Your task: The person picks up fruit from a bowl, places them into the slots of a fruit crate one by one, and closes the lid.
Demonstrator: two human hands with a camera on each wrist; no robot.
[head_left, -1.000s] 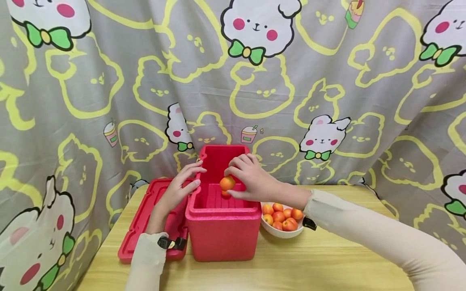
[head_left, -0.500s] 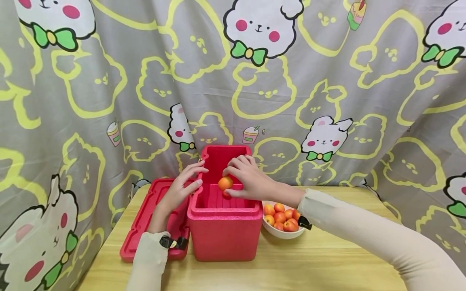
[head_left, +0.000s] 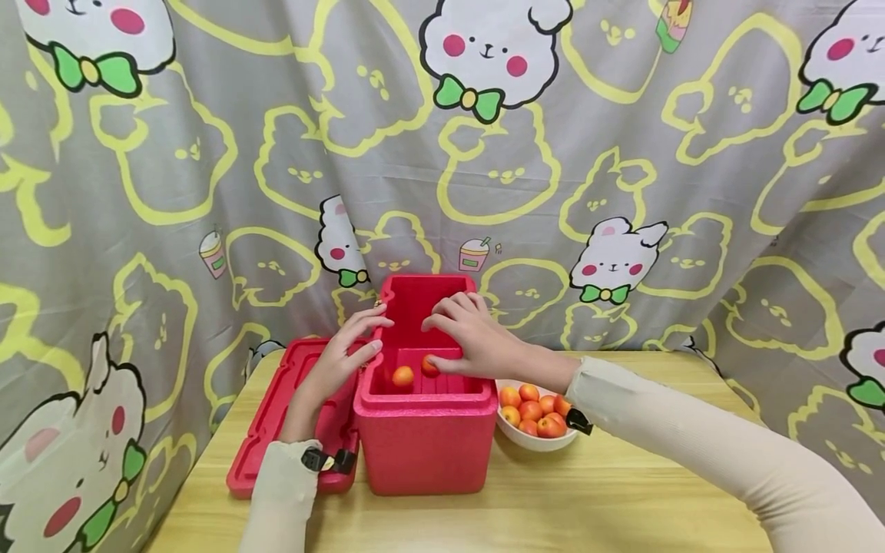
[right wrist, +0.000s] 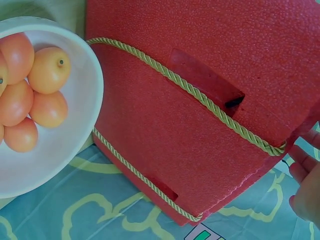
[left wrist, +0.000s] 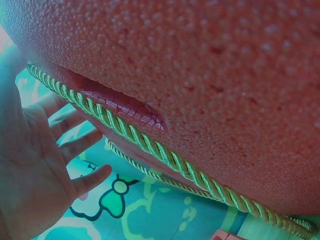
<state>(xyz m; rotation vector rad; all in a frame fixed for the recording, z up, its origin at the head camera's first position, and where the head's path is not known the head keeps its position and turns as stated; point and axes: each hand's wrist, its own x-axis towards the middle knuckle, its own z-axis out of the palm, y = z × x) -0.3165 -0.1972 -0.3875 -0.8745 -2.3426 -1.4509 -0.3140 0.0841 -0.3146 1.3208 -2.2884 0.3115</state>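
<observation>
A red foam box (head_left: pixel 425 453) stands with its top off, a round orange-red fruit (head_left: pixel 403 375) inside it towards the left. A second orange-red fruit (head_left: pixel 430 365) shows in the box, partly behind the right thumb. Over the opening, my right hand (head_left: pixel 477 342) has its fingers and thumb spread apart with nothing between them. My left hand (head_left: pixel 340 357) is at the box's left rim, fingertips reaching over the edge. In the left wrist view its spread fingers (left wrist: pixel 82 150) lie beside the box wall and a twisted gold rope (left wrist: pixel 135 132).
To the right of the box, a white bowl (head_left: pixel 535 444) holds several orange-red fruits (right wrist: pixel 50 70). The red lid (head_left: pixel 259 449) lies left of the box on the wooden table (head_left: pixel 594 507). A patterned curtain (head_left: pixel 525 184) hangs behind.
My right hand has let go of the fruit it pinched, which has dropped to the left inside the box. The left hand has stayed at the rim.
</observation>
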